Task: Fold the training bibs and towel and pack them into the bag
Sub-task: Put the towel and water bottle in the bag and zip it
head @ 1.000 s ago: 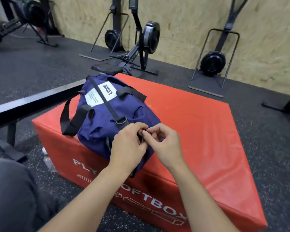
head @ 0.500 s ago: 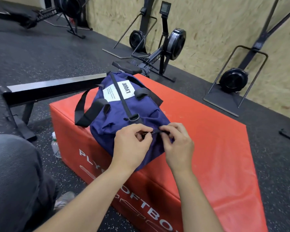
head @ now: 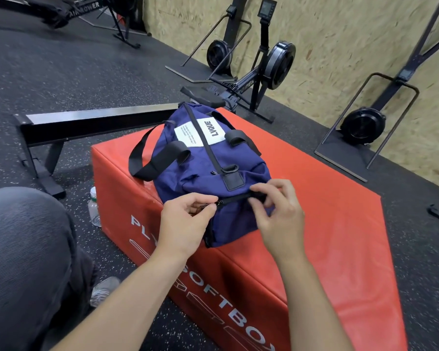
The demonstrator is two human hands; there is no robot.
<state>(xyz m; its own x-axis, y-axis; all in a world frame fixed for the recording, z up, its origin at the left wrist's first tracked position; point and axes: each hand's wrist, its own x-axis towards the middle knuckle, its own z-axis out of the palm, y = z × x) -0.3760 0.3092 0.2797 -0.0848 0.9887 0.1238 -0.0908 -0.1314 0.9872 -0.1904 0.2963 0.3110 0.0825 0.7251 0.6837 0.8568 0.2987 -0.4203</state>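
A navy duffel bag (head: 203, 160) with black straps and a white label lies on a red soft box (head: 322, 224), its near end facing me. Across that end runs a black zipper (head: 235, 198). My left hand (head: 185, 224) pinches the zipper pull at the zipper's left end. My right hand (head: 279, 214) pinches the fabric and zipper at the right end, with the other fingers spread. No bibs or towel show; the bag's top is zipped shut.
A black rowing machine rail (head: 86, 125) runs left of the box. Other rowers (head: 271, 67) and fan units (head: 363, 125) stand along the wooden wall. A plastic bottle (head: 94, 209) stands on the floor by the box. My knee (head: 26, 262) is at lower left.
My hands have drawn apart along the end zipper: the left has slid left with the pull, the right holds the other end. The view has shifted left and closer.
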